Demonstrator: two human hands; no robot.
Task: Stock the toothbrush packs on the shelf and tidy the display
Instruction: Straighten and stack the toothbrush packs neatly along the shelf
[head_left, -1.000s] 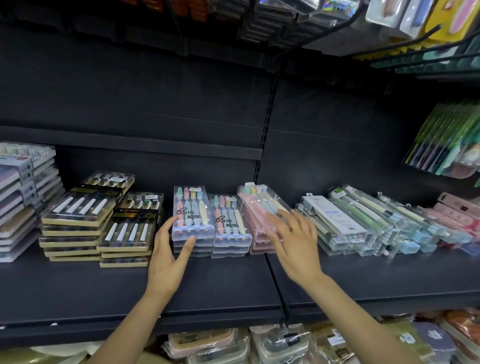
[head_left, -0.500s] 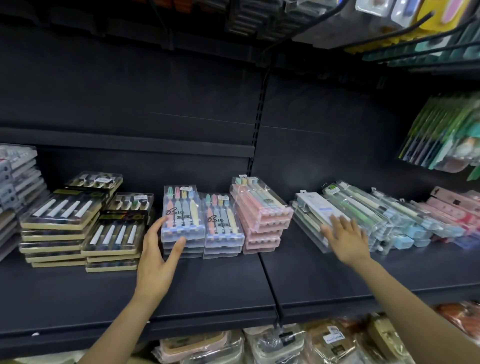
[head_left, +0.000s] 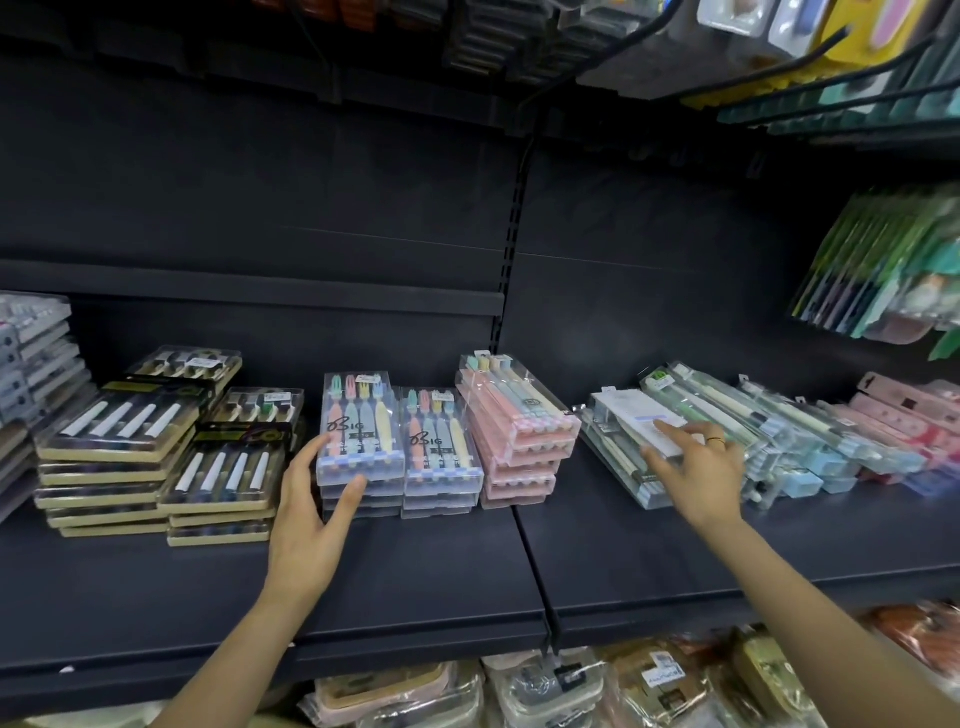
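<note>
Left hand (head_left: 306, 525) — fingers straight, touching clear pastel toothbrush stack (head_left: 361, 441) at shelf (head_left: 415, 582) centre. Right hand (head_left: 698, 475), 3 o'clock of it — fingers spread, resting on white-labelled pack (head_left: 636, 421).

I see a black shelf (head_left: 415, 587), pastel toothbrush packs (head_left: 361, 426), a pink stack (head_left: 519, 441) and gold-edged packs (head_left: 119, 431) at left.

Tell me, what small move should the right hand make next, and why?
Probably turn the white-labelled pack square to the shelf edge. The right hand rests open on it, and it lies slanted, while the pink stack beside it stands fairly neat.
</note>
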